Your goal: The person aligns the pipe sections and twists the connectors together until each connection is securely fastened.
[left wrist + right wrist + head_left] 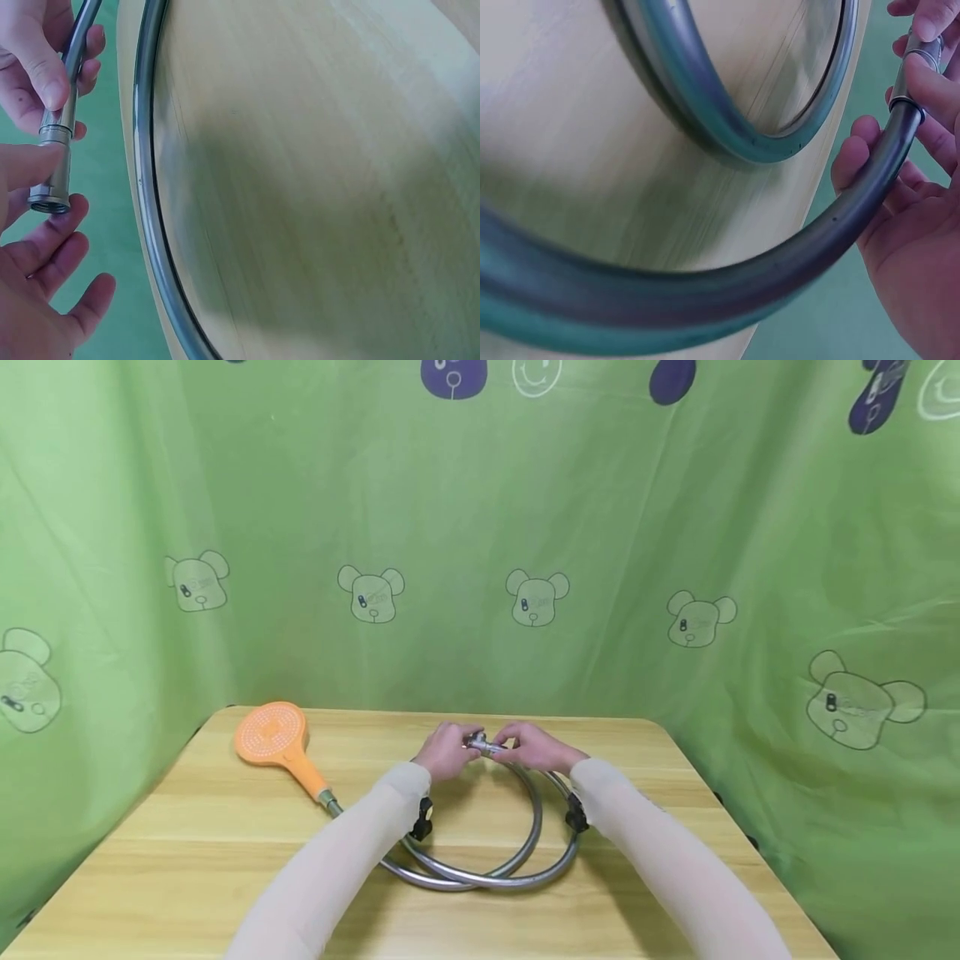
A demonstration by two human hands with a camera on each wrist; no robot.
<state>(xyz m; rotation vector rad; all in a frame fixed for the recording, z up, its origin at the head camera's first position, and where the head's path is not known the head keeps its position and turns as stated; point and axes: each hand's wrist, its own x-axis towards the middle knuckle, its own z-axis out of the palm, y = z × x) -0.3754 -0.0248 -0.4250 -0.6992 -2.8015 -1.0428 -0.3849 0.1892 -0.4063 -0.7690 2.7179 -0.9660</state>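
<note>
Wooden table (225, 860) — green bear-print curtain (600, 527) behind.

We see bright, even light, and soft shadows fall on the table (225, 860) beneath both forearms. The wrist views are blurred: the hose (705, 300) nearest the right hand (915, 225) smears, the wood grain streaks.

I see a light wooden table (225, 860) with plank seams running left to right. Behind it and on both sides hangs a green curtain (600, 510) printed with pale bear faces, with what may be purple shapes along its top edge.
</note>
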